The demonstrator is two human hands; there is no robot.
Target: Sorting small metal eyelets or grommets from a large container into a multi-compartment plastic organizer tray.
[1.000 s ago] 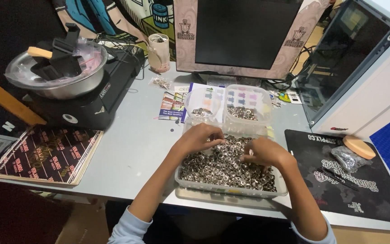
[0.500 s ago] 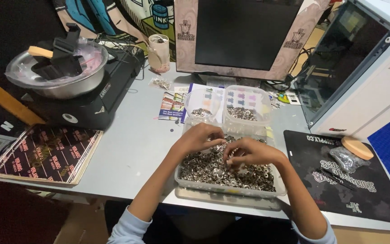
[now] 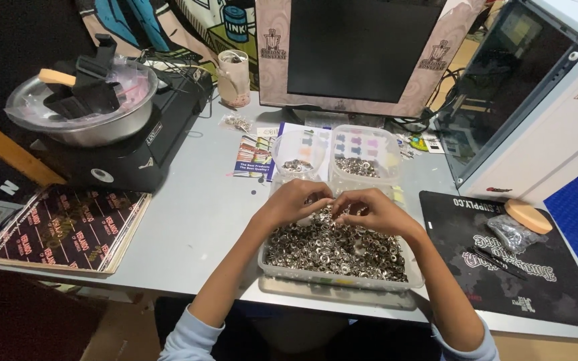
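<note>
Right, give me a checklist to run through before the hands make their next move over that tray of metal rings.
1. Clear plastic tray of small silver metal rings sits flat on the grey table: ok.
2. Left hand and right hand are both over the tray: ok.
3. Fingertips meet over the pile, pinching a ring: cannot tell, too small.
4. Two smaller clear plastic tubs behind the tray are upright, with rings inside: ok.
5. Tray is fully on the table: not ok, its near edge sits at the table's front edge.
6. Black mat beside the right hand is free of loose rings: cannot tell.
</note>
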